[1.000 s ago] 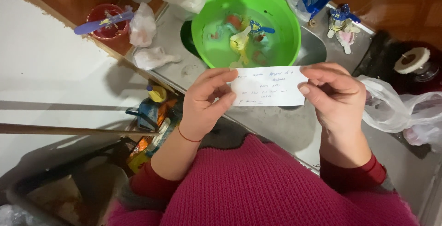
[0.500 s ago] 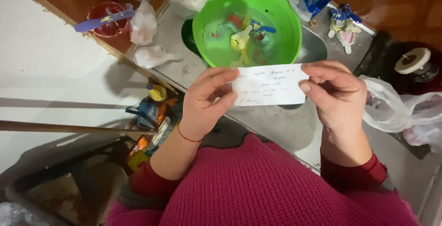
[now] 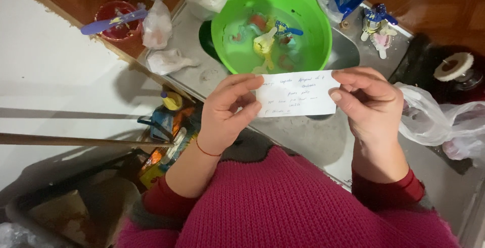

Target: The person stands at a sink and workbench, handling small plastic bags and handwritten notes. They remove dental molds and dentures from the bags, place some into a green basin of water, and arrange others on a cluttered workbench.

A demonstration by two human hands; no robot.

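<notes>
Grey counter (image 3: 313, 142) beside wooden wall (image 3: 444, 10)

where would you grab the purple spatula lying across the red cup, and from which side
By the free handle end of the purple spatula, coming from the left. It lies flat across the red cup with that end jutting past the rim, while a crumpled tissue crowds the right end.
</notes>
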